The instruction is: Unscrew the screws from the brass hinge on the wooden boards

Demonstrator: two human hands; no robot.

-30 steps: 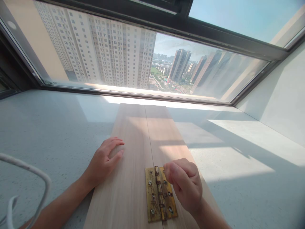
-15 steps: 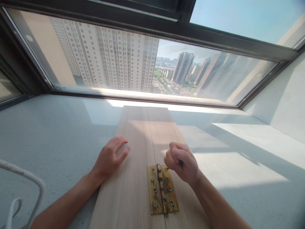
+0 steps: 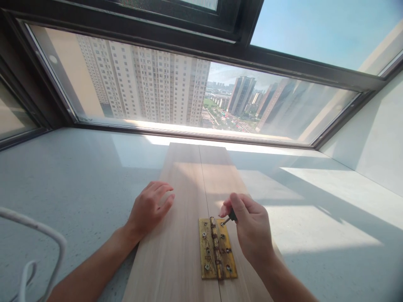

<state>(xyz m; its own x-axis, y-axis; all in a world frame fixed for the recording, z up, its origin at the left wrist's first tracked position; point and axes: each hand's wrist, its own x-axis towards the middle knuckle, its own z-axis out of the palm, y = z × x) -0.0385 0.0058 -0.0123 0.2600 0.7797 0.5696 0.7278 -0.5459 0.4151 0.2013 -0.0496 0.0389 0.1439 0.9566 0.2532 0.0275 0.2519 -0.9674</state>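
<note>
My right hand (image 3: pixel 252 222) is closed around the dark handle of a screwdriver (image 3: pixel 232 215). Its thin metal shaft slants down to the screw at the top of the right leaf of a brass hinge (image 3: pixel 217 248). The hinge looks worn and stained, with several screws in both leaves, and lies along the seam between two pale wooden boards (image 3: pixel 182 197). My left hand (image 3: pixel 153 207) rests on the left edge of the left board, fingers curved and apart, holding nothing. Most of the screwdriver's handle is hidden inside my right fist.
The boards lie on a speckled pale grey sill (image 3: pixel 94 184) and reach toward a dark-framed window (image 3: pixel 195 136). A bent white tube (image 3: pixel 47 230) stands at the lower left. A pale wall (image 3: pixel 378 126) rises at the right.
My right hand has rotated, so the screwdriver's shaft now shows against the top right screw. The left hand stays on the board; the view has shifted slightly.
</note>
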